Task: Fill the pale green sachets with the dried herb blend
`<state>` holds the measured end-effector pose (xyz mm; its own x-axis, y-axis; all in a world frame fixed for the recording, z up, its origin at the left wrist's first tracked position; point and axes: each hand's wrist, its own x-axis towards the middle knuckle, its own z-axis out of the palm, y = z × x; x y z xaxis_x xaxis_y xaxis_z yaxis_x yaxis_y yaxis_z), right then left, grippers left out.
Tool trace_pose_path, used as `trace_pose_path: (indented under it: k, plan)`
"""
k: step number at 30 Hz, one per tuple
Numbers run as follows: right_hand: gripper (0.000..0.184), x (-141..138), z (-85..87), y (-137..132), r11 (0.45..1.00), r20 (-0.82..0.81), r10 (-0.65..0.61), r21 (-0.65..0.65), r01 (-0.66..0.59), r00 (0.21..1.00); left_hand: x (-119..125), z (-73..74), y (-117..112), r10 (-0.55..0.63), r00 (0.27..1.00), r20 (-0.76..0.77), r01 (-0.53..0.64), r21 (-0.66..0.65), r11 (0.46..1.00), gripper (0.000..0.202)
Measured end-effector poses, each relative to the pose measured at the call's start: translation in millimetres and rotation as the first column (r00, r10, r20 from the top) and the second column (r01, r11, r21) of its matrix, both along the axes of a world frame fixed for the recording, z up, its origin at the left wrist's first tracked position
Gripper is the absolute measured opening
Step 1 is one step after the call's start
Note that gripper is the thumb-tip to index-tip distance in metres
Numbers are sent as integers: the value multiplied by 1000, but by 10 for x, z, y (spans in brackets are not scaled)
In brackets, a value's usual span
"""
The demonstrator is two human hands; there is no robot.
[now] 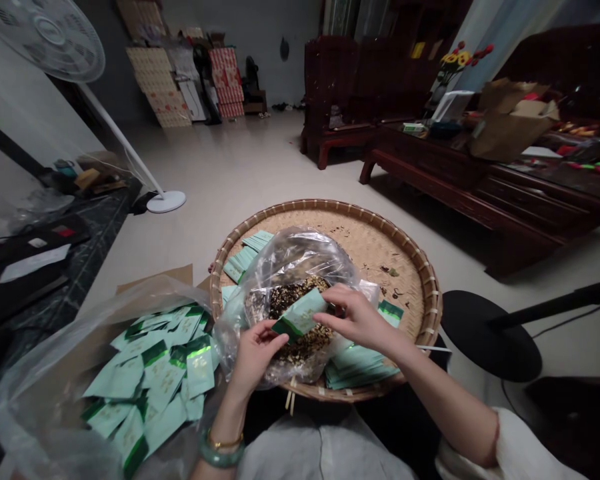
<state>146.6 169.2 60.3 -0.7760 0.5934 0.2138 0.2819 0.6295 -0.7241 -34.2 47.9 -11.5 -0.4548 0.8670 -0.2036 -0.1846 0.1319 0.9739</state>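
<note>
Between my two hands is a pale green packet [300, 315] with a darker green band at its lower left end. My left hand [254, 350] pinches that banded end, and my right hand [353, 315] grips the upper right end. Directly beneath sits a clear plastic bag [305, 250], open, with loose dark and yellowish dried tea-like leaves [307, 352] inside. The bag rests in a round woven bamboo tray [433, 293]. More green packets are stacked in the tray at the right [360, 367] and at the upper left [243, 260].
Left of the tray, a large plastic-lined box holds many loose green packets [165, 373]. A white standing fan [165, 200] stands at the left, and a black round stand base [490, 333] at the right. A dark wooden table [460, 173] carries a paper bag [510, 123].
</note>
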Motion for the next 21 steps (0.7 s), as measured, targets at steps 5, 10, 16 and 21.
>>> trace_pose_path:
  k: [5, 10, 16, 21]
  plan:
    - [25, -54, -32, -36, 992, 98, 117, -66, -111, 988, 115, -26, 8, -45, 995, 89, 47, -24, 999, 36]
    - [22, -95, -30, -65, 981, 123, 185, -80, -176, 975, 193, 23, 33, -148, 984, 98, 154, -49, 987, 43]
    - [13, -42, 55, -49, 989, 100, 148, -29, -145, 984, 214, 47, 52, -109, 987, 118, 119, -81, 990, 35]
    - [17, -37, 29, -43, 987, 110, 158, 4, -159, 981, 190, 25, 39, -77, 984, 162, 87, -58, 995, 40]
